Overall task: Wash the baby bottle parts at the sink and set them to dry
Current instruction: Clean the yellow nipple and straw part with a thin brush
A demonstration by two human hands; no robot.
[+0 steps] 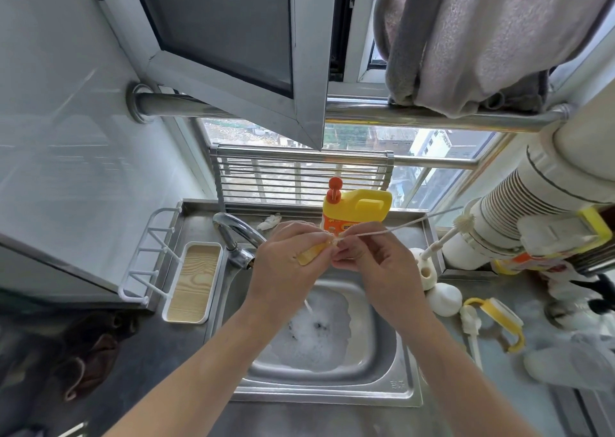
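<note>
Over the steel sink [382,375], both bare hands meet just in front of the faucet [237,233]. The left hand [283,267] curls its fingers and thumb round a small yellow bottle part [310,254], which pokes out below the knuckles. The right hand [377,267] pinches the near end of a thin white wand [399,226] between thumb and forefinger, and the wand's tip meets the yellow part where the two hands touch. From there the wand runs up and to the right, past a yellow detergent jug [357,207] with an orange cap that stands at the back of the sink deck. White foam [312,335] lies in the basin round the drain, well below the hands. Left of the faucet sits a white tray [166,298] with a wood-grain floor, and beside it a white wire rack [149,253]. On the counter to the right lie more bottle pieces – a yellow-handled collar [503,320] and a white stemmed piece [470,320] touching it – near a round white sponge head [444,298]. Behind these, a white bristled brush [447,235] leans out of a white holder [426,272]. A metal roll-up rack [299,177] stands against the window – above it, grey towels [482,37] hang over a steel rail [382,112].
</note>
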